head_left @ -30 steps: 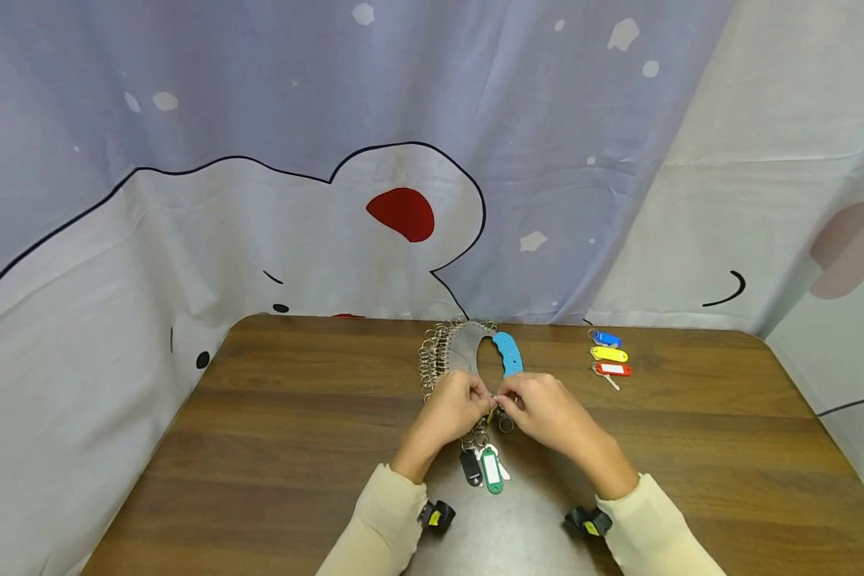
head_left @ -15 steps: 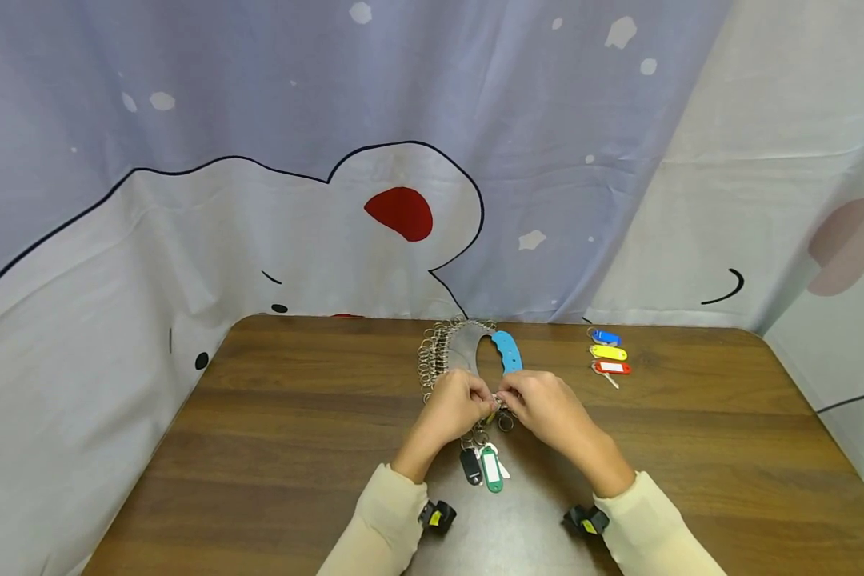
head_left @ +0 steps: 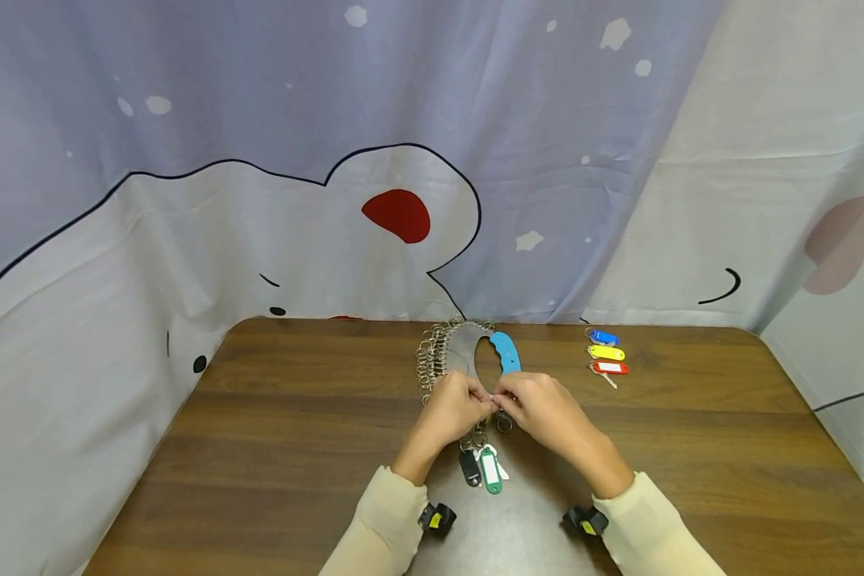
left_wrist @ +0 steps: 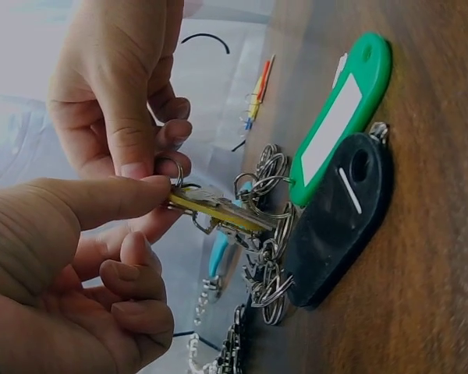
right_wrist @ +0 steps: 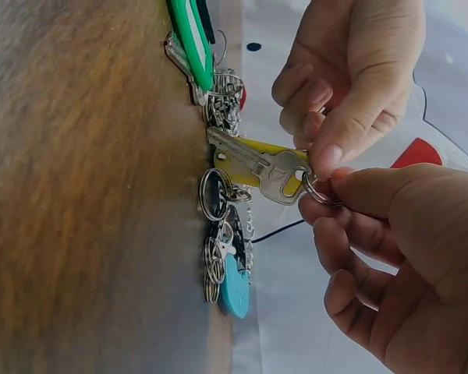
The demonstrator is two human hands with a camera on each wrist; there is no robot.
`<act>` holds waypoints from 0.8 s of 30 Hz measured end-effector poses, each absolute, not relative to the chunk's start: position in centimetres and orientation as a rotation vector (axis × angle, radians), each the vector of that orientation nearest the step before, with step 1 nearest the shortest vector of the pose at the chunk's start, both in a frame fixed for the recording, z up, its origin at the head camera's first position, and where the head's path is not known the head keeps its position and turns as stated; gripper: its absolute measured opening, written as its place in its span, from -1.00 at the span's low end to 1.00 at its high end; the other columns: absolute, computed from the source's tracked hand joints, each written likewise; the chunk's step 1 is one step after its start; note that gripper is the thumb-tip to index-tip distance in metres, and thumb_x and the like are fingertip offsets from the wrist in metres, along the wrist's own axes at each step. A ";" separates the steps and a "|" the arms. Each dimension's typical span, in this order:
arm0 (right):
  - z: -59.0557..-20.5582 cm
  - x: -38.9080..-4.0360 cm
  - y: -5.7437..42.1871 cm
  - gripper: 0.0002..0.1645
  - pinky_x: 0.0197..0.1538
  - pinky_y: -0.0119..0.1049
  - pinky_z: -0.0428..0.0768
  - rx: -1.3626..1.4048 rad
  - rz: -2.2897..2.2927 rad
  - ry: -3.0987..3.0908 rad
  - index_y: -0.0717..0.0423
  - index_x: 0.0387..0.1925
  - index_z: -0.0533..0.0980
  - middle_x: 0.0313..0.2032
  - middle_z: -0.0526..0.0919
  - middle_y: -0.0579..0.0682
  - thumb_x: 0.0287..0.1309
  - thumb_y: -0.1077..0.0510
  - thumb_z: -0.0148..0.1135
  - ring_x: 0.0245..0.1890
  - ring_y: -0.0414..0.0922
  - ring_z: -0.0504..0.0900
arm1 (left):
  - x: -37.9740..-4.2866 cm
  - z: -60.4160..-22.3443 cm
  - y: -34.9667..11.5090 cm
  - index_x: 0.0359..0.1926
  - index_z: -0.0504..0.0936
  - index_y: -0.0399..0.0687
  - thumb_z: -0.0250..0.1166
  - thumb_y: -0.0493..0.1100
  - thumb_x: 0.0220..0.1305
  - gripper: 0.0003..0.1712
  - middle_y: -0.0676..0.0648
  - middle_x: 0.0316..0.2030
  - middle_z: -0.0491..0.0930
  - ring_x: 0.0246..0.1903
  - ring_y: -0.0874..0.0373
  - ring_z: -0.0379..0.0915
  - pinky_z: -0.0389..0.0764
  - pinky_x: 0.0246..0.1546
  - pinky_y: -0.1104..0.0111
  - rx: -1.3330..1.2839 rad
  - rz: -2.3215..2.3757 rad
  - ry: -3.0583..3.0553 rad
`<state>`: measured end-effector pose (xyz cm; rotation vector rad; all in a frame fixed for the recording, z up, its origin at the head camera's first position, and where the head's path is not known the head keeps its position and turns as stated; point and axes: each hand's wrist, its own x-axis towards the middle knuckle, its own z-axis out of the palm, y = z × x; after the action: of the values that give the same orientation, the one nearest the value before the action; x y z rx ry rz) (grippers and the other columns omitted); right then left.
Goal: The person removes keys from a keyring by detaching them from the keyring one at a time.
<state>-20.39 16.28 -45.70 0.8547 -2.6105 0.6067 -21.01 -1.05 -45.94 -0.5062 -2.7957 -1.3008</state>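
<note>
Both hands meet over a key holder, a curved grey metal plate with a blue grip and many small rings along its edge. The left hand pinches one end of a yellow key tag between thumb and finger. A silver key lies against that tag. Thumb and finger of the right hand pinch the split ring through the key's head. Below the hands, a green key tag with a key and a black key tag lie on the table, their rings among the holder's rings.
At the back right of the wooden table lie a blue key tag, another yellow key tag and a red key tag with a key. A printed curtain hangs behind the table's far edge.
The fingertips of both hands shift slightly around the split ring and draw closer together. The holder and the tags on the table stay where they were.
</note>
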 end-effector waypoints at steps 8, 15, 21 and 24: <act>-45.6 -20.3 16.2 -0.92 -0.48 -0.31 0.56 0.850 0.599 -2.590 -0.03 -0.47 0.62 -0.53 0.61 -0.22 0.09 0.19 0.37 -0.59 -0.30 0.44 | -21.1 -46.0 -1.1 -0.70 0.68 -0.03 0.47 -0.19 0.00 -0.78 0.06 -0.70 0.61 -0.64 0.30 0.36 0.41 -0.60 0.45 -0.549 -1.297 -2.771; -45.8 -20.4 16.4 -0.92 -0.48 -0.30 0.55 0.824 0.604 -2.575 -0.03 -0.47 0.63 -0.53 0.61 -0.21 0.07 0.20 0.38 -0.59 -0.29 0.44 | -21.1 -46.0 -1.3 -0.70 0.71 -0.06 0.47 -0.22 -0.03 -0.81 0.04 -0.68 0.65 -0.65 0.32 0.39 0.45 -0.58 0.45 -0.568 -1.294 -2.768; -45.7 -20.3 16.2 -0.93 -0.45 -0.26 0.59 0.853 0.558 -2.590 -0.06 -0.45 0.61 -0.52 0.61 -0.23 0.10 0.14 0.36 -0.55 -0.28 0.49 | -21.1 -46.0 -1.3 -0.66 0.70 -0.06 0.42 -0.22 0.02 -0.82 0.04 -0.65 0.64 -0.62 0.30 0.39 0.48 -0.55 0.43 -0.536 -1.305 -2.782; -45.7 -20.2 16.1 -0.93 -0.45 -0.25 0.59 0.857 0.544 -2.592 -0.07 -0.45 0.61 -0.53 0.60 -0.23 0.11 0.13 0.36 -0.55 -0.27 0.48 | -21.1 -46.0 -1.2 -0.66 0.69 -0.05 0.43 -0.21 0.03 -0.81 0.04 -0.67 0.62 -0.64 0.30 0.37 0.45 -0.58 0.44 -0.523 -1.324 -2.788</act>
<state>-20.24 16.13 -45.67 0.8573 -2.5916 0.5438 -21.06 -1.23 -46.04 -0.5231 -2.7878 -1.3235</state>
